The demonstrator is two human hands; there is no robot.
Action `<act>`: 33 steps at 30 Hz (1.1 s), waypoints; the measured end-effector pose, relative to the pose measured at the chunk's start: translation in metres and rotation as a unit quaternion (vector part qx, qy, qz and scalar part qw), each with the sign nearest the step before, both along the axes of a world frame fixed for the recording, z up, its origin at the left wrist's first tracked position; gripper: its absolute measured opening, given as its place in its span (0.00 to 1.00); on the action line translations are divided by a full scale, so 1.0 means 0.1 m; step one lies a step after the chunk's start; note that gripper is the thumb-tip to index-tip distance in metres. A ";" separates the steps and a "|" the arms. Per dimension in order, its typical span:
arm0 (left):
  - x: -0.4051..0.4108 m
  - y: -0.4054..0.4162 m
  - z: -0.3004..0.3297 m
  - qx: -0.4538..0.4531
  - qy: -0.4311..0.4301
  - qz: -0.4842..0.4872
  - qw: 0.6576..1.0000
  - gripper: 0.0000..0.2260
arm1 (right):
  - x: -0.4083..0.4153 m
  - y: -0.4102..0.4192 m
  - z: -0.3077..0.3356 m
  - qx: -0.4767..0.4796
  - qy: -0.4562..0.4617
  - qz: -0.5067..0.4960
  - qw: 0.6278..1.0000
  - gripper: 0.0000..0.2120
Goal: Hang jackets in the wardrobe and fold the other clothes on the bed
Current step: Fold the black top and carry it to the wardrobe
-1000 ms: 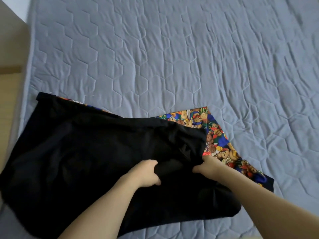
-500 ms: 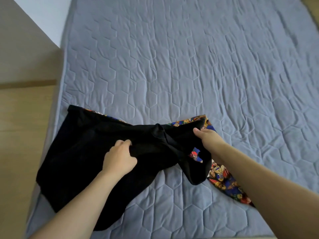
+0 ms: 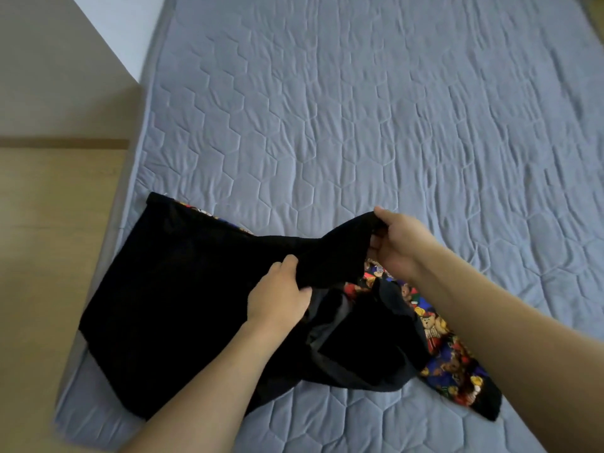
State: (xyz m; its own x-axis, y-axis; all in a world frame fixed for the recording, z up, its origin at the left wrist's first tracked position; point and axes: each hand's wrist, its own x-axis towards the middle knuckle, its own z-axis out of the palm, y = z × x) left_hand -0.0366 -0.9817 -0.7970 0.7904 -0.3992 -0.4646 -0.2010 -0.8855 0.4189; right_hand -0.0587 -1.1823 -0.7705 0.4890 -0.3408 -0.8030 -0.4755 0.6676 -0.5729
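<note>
- Folding step: black garment [image 3: 183, 289] lying at bed's [image 3: 359, 125] near left edge, over a printed cloth [image 3: 454, 364].
- Left hand [image 3: 277, 299] and right hand [image 3: 397, 243] each gripping a raised fold.
- Next, likely: laying that fold flat and even.

Nothing readable is showing anywhere, honestly; the printed cloth [image 3: 447, 358] peeking out beside the black garment [image 3: 183, 289] is only showing teddy bears.

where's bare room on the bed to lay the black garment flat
Free: the grey quilted bed cover beyond both hands, and its right side. Crowded: the near left corner, where the black garment overlies the teddy-bear print cloth.
</note>
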 end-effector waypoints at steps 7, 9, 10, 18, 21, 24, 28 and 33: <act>0.29 0.25 0.84 0.072 -0.284 0.026 0.956 0.29 | 0.16 0.20 0.96 -0.052 -0.070 -0.005 0.996 0.23; 0.30 0.32 1.35 -0.008 -0.275 0.072 0.959 0.30 | 0.16 0.23 1.48 -0.202 -0.114 0.014 0.973 0.16; 0.29 0.34 1.63 -0.066 -0.248 0.104 0.961 0.28 | 0.14 0.26 1.83 -0.276 -0.132 0.040 0.951 0.09; 0.06 0.39 4.25 -0.247 -0.298 0.267 0.883 0.12 | -0.19 0.49 4.54 -0.392 -0.273 0.081 0.875 0.18; 0.17 0.41 5.16 -0.379 -0.161 0.341 0.845 0.11 | -0.36 0.49 5.35 -0.497 -0.307 0.126 0.802 0.09; 0.10 0.34 5.87 -0.531 0.001 0.353 0.770 0.09 | -0.47 0.40 6.03 -0.705 -0.278 0.210 0.618 0.17; -0.24 0.10 6.37 -0.496 -0.117 0.210 0.834 0.13 | -0.67 0.25 6.79 -0.856 -0.186 0.140 0.461 0.21; -0.72 -0.28 6.17 -0.085 -0.465 -0.040 0.881 0.39 | -1.02 0.01 7.04 -0.867 -0.133 0.072 0.476 0.07</act>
State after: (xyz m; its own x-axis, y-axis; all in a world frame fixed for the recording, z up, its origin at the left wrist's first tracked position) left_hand -0.1090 -1.0097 -0.1798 0.7641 -0.4725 0.4392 -0.5856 -0.7936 0.1652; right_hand -0.1607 -1.1815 -0.0661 0.6127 -0.3255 0.7202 -0.2010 -0.9455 -0.2563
